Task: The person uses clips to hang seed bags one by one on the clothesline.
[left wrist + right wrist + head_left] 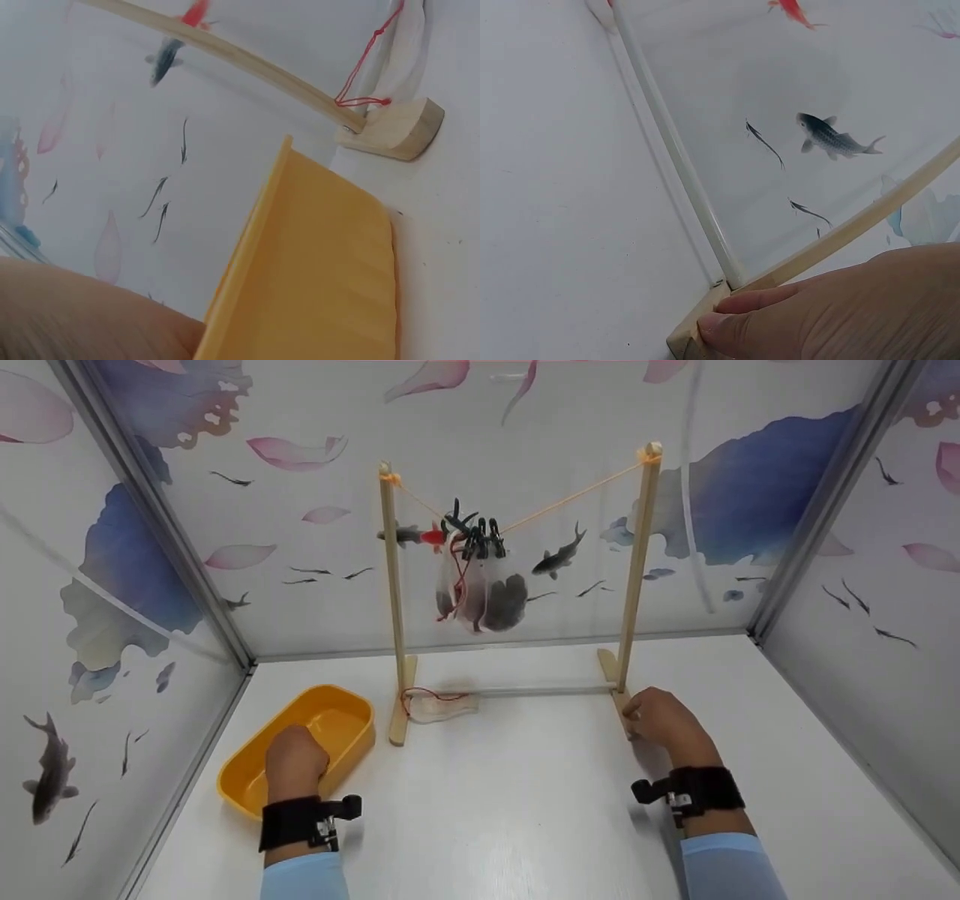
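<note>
My left hand (294, 757) reaches down into a yellow plastic basin (352, 757); its fingertips are hidden behind the basin's wall, also in the left wrist view. My right hand (666, 720) pinches the front foot (694, 319) of the wooden stand's right post between thumb and fingers. From an orange string (574, 500) tied between the two posts hang several sheer bags (472, 592) with red cords, bunched at the sagging middle under black clips (480, 540). One more sheer bag (442, 709) with a red cord lies by the left foot.
A pale rod (525, 689) joins the stand's two posts low down, just above the white table (495, 810). Printed panels with fish and petals close in the back and both sides. The left post (391, 585) rises just right of the basin.
</note>
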A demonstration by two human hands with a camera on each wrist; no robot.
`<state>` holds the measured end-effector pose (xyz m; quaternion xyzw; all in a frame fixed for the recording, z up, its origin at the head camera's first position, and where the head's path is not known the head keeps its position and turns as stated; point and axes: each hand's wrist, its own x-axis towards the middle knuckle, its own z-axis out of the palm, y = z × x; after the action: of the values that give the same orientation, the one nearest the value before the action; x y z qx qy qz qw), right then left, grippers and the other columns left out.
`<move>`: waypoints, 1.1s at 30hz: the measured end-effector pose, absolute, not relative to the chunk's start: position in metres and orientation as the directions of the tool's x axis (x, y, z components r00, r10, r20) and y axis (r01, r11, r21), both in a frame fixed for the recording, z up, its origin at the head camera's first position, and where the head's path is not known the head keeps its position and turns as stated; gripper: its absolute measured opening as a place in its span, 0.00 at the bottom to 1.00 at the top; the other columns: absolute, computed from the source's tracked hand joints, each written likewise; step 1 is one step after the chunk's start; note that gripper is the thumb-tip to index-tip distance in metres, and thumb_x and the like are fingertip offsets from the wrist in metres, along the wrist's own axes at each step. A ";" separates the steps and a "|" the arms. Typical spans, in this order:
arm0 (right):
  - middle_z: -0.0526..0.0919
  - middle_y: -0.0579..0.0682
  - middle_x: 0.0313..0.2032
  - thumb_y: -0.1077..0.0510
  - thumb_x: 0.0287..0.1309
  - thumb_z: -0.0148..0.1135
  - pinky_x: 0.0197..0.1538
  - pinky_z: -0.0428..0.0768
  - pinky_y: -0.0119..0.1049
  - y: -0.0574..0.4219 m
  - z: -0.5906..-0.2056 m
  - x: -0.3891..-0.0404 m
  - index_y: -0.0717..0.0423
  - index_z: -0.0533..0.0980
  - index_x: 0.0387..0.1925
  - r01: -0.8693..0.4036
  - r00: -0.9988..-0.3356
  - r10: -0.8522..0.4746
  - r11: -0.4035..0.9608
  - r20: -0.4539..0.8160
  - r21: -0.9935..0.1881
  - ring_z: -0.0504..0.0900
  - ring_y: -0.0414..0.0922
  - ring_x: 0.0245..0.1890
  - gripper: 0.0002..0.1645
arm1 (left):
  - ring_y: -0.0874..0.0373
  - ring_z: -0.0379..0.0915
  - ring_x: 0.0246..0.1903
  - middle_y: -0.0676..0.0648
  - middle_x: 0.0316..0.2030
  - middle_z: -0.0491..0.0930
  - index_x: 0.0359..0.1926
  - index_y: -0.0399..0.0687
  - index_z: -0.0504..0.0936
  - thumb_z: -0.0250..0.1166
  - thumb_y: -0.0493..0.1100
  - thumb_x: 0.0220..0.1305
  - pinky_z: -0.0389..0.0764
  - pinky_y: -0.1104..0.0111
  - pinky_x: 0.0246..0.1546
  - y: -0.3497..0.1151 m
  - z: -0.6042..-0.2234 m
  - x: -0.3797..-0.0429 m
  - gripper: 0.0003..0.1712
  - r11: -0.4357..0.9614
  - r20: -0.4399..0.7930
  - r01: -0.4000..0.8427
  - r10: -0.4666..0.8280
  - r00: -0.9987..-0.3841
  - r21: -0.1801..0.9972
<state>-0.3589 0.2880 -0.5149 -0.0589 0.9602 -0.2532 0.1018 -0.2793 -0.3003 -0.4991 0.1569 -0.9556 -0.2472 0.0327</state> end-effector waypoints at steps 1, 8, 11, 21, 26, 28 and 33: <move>0.88 0.70 0.63 0.65 0.74 0.68 0.63 0.87 0.59 0.289 -0.515 -0.359 0.69 0.86 0.63 -0.061 -0.973 -0.163 0.865 -0.166 -0.498 0.88 0.63 0.60 0.20 | 0.44 0.71 0.29 0.39 0.28 0.75 0.32 0.31 0.79 0.61 0.25 0.57 0.74 0.61 0.29 -0.299 -0.498 -0.280 0.02 0.821 0.017 -0.272 -0.324 -0.946 0.502; 0.88 0.69 0.63 0.65 0.73 0.68 0.62 0.88 0.57 0.291 -0.516 -0.359 0.68 0.86 0.63 -0.043 -0.973 -0.150 0.862 -0.174 -0.505 0.88 0.61 0.58 0.21 | 0.52 0.61 0.21 0.49 0.18 0.63 0.18 0.41 0.71 0.55 0.26 0.63 0.64 0.63 0.24 -0.286 -0.484 -0.287 0.17 0.766 0.129 -0.192 -0.337 -0.933 0.613; 0.88 0.69 0.63 0.65 0.74 0.67 0.64 0.87 0.58 0.293 -0.517 -0.359 0.69 0.86 0.63 -0.036 -0.973 -0.147 0.857 -0.178 -0.514 0.88 0.61 0.58 0.21 | 0.43 0.78 0.30 0.36 0.29 0.82 0.33 0.28 0.86 0.55 0.28 0.69 0.82 0.55 0.34 -0.277 -0.477 -0.289 0.13 0.726 0.117 -0.182 -0.341 -0.933 0.663; 0.85 0.70 0.66 0.59 0.76 0.68 0.66 0.84 0.64 0.291 -0.510 -0.354 0.66 0.86 0.64 -0.062 -0.981 -0.143 0.875 -0.134 -0.480 0.85 0.66 0.63 0.22 | 0.36 0.82 0.64 0.34 0.60 0.83 0.60 0.33 0.91 0.66 0.35 0.84 0.82 0.44 0.72 -0.220 -0.444 -0.295 0.14 0.674 0.297 0.021 -0.296 -0.908 0.738; 0.86 0.68 0.67 0.52 0.82 0.67 0.60 0.87 0.58 0.274 -0.493 -0.351 0.60 0.83 0.70 -0.027 -0.990 -0.105 0.803 -0.097 -0.596 0.87 0.63 0.62 0.25 | 0.41 0.82 0.62 0.38 0.59 0.80 0.57 0.38 0.94 0.72 0.36 0.80 0.85 0.48 0.69 -0.183 -0.442 -0.294 0.11 0.639 0.377 0.171 -0.201 -0.904 0.750; 0.87 0.66 0.64 0.51 0.82 0.68 0.60 0.88 0.56 0.263 -0.484 -0.348 0.57 0.84 0.71 -0.058 -0.991 -0.119 0.765 -0.053 -0.641 0.88 0.62 0.61 0.25 | 0.44 0.83 0.58 0.40 0.56 0.80 0.55 0.40 0.95 0.74 0.36 0.78 0.88 0.51 0.64 -0.168 -0.444 -0.293 0.10 0.623 0.396 0.221 -0.156 -0.905 0.751; 0.88 0.59 0.65 0.50 0.80 0.72 0.65 0.87 0.60 0.228 -0.465 -0.336 0.49 0.85 0.71 -0.225 -0.970 -0.224 0.684 0.094 -0.694 0.89 0.59 0.64 0.24 | 0.55 0.85 0.42 0.49 0.41 0.85 0.50 0.48 0.98 0.76 0.39 0.76 0.89 0.62 0.47 -0.131 -0.448 -0.287 0.07 0.659 0.444 0.313 -0.037 -0.895 0.684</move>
<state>-0.3359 0.2275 -0.4651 -0.1223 0.9176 -0.3782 -0.0011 -0.2867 -0.1315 -0.4483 -0.0780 -0.8849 -0.4056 0.2152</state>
